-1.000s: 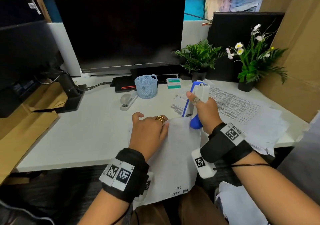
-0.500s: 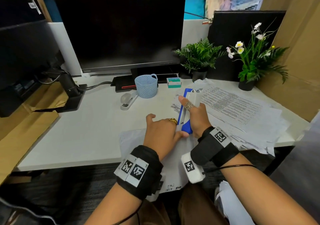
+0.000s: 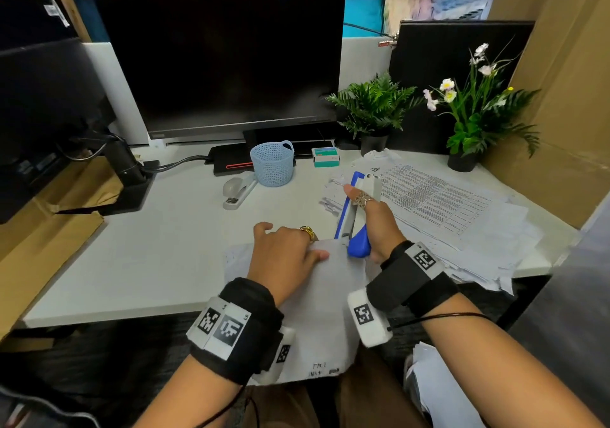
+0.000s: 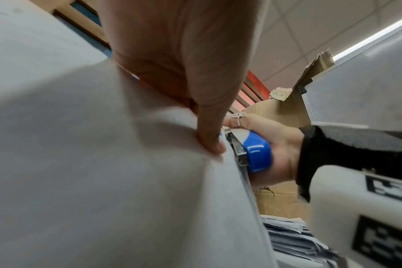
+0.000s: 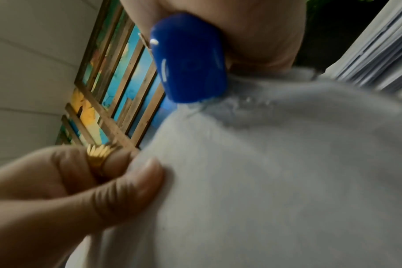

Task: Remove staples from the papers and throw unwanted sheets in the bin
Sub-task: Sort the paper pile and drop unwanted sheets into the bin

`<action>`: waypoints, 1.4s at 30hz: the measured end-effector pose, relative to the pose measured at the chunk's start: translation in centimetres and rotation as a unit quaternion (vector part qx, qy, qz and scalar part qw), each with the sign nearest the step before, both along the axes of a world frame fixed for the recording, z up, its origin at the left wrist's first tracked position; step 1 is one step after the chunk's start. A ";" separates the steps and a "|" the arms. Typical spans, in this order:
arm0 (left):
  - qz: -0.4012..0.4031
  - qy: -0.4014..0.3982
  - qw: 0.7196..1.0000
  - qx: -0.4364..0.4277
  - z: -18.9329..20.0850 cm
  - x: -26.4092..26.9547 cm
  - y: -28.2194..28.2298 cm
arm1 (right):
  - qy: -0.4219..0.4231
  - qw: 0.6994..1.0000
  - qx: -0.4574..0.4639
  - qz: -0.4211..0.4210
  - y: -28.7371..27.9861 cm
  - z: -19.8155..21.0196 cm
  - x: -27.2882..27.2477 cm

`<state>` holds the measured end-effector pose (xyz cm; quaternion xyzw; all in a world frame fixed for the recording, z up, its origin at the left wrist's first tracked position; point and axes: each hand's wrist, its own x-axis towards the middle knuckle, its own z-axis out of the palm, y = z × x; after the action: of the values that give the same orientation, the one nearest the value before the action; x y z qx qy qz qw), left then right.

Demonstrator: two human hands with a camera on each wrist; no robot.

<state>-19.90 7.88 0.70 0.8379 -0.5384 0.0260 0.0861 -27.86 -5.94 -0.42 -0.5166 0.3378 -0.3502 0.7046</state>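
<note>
A white sheaf of papers hangs over the desk's front edge, its far corner lifted. My left hand pinches that corner between thumb and fingers; the left wrist view shows the thumb pressed on the paper. My right hand grips a blue and white stapler upright, its blue rear end down at the paper's corner, just right of my left thumb. The same stapler shows beside the paper's edge. No staple is visible.
A spread of printed sheets covers the desk's right side. A small blue basket, a grey stapler and a staple box stand before the monitor. Two potted plants stand at the back right. More papers lie on my lap.
My right hand has brought the blue stapler down from upright above the desk to the paper's corner. My left hand shifted right along the sheaf and keeps pinching the corner.
</note>
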 end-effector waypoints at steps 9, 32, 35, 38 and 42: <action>-0.003 0.003 1.000 -0.019 0.3 0.2 0.3 | -0.050 0.999 0.000 0.016 -0.4 0.3 -1.2; -0.055 0.033 0.996 -0.066 -1.5 -1.1 -0.2 | -0.061 0.997 -0.025 -0.030 2.9 -0.7 1.1; -0.046 0.030 0.998 -0.021 -1.9 0.7 0.2 | -0.007 1.000 -0.001 0.016 2.2 -0.8 2.4; -0.019 0.046 0.998 -0.029 -2.3 2.6 1.0 | 0.055 0.994 0.049 0.081 -0.6 -2.0 4.8; 0.005 0.014 0.999 -0.044 -2.2 3.9 1.7 | 0.143 0.982 0.074 0.102 -2.7 -2.5 6.4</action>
<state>-15.99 9.60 -1.50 0.8365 -0.5310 0.0386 0.1300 -21.43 -8.67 -2.96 -0.5390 0.4054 -0.1732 0.7177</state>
